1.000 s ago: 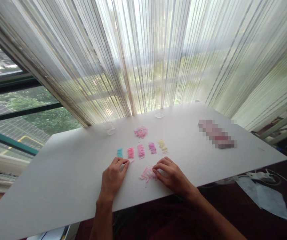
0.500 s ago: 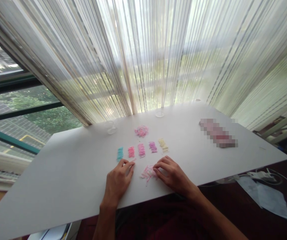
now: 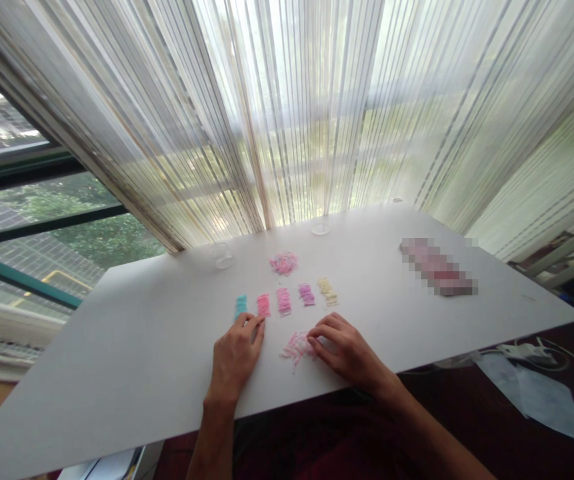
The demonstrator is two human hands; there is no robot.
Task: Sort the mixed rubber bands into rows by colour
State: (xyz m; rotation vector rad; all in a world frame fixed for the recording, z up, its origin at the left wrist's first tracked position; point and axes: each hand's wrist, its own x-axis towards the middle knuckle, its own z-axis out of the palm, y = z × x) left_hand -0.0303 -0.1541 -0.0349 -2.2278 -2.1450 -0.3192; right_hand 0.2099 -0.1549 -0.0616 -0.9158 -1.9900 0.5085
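My left hand (image 3: pixel 237 350) is closed in a pinch at the lower end of the coral-pink row (image 3: pixel 263 305), on a small thin pink piece mostly hidden by the fingertips. To its upper left, a turquoise row (image 3: pixel 241 305) is partly covered by the fingers. At the right edge of a loose heap of pink and whitish pieces (image 3: pixel 294 348), my right hand (image 3: pixel 339 343) is pinched, its fingertips touching the heap; what they hold is too small to make out. Further right lie a pink row (image 3: pixel 283 301), a purple row (image 3: pixel 307 294) and a pale yellow row (image 3: pixel 327 291).
Behind the rows sits a round pile of mixed pink pieces (image 3: pixel 283 263). Clear round dishes (image 3: pixel 223 257) stand near the back, with another clear dish (image 3: pixel 321 229) by the curtain (image 3: pixel 291 120). A blurred pinkish object (image 3: pixel 437 267) lies right on the white table (image 3: pixel 141 347).
My left hand has shifted slightly left, bringing the small pink piece from the open tabletop to the foot of the coral-pink row. My right hand stays at the heap.
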